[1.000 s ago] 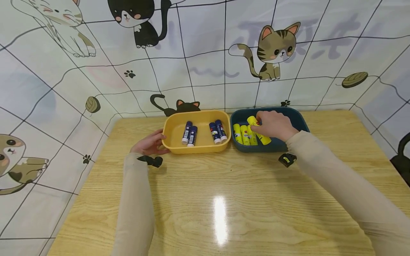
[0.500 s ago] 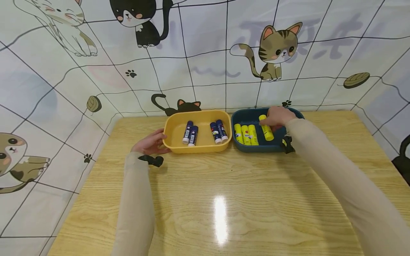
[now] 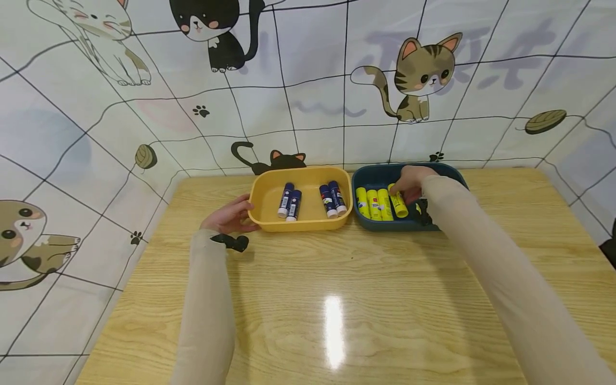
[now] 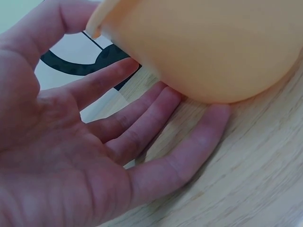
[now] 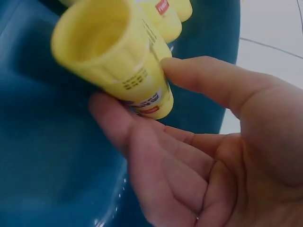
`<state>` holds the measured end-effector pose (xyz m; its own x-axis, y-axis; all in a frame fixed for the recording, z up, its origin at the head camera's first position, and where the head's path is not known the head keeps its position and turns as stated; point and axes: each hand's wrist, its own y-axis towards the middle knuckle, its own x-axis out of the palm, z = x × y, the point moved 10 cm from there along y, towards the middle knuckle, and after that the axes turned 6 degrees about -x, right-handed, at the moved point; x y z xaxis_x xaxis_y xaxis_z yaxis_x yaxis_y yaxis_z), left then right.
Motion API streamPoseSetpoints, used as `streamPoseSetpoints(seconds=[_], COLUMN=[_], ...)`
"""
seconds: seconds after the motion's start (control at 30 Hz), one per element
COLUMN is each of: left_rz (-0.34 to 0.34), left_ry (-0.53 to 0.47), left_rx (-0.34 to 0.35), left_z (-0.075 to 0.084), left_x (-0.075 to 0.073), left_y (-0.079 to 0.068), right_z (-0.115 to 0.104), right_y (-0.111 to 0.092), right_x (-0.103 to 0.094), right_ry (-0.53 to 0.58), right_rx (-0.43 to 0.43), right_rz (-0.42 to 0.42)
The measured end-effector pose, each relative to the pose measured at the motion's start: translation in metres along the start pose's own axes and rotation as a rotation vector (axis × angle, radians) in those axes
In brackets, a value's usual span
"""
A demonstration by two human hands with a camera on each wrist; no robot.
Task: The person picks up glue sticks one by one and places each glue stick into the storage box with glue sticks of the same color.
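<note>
My right hand (image 3: 413, 182) reaches into the dark blue bin (image 3: 401, 225) and pinches a yellow glue stick (image 3: 398, 203) between thumb and fingers. Three more yellow glue sticks (image 3: 373, 205) lie side by side, just left of the held one. In the right wrist view, the held glue stick (image 5: 147, 82) tilts with its hollow end toward the camera. My left hand (image 3: 231, 215) holds the left end of the yellow bin (image 3: 298, 226). Its thumb hooks at the rim while the fingertips touch the bin's underside (image 4: 213, 61) near the tabletop.
Two pairs of navy glue sticks with pale ends, one left (image 3: 290, 202) and one right (image 3: 333, 199), lie in the yellow bin. Both bins stand side by side on a wooden table (image 3: 289, 299), against a cat-patterned backdrop (image 3: 317, 96).
The right hand shifted the yellow glue stick rightward off the others, then lowered it next to the row. The left hand stays at the yellow bin. The head view has shifted slightly.
</note>
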<state>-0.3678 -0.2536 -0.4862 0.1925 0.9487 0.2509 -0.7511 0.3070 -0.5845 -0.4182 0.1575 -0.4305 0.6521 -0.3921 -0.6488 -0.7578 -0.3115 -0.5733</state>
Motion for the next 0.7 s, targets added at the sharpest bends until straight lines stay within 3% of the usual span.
streamPoseSetpoints(seconds=[0.37,0.7], left_rz=[-0.014,0.002], left_ry=[0.040,0.025], left_rx=[0.020,0.011], left_z=[0.002,-0.001], left_x=[0.003,0.000], left_y=[0.000,0.001], right_z=[-0.001,-0.010], right_y=[-0.003,-0.018], right_x=[0.005,0.010], right_ry=[0.001,-0.201], right_rx=[0.001,-0.084], right_rz=[-0.038,0.061])
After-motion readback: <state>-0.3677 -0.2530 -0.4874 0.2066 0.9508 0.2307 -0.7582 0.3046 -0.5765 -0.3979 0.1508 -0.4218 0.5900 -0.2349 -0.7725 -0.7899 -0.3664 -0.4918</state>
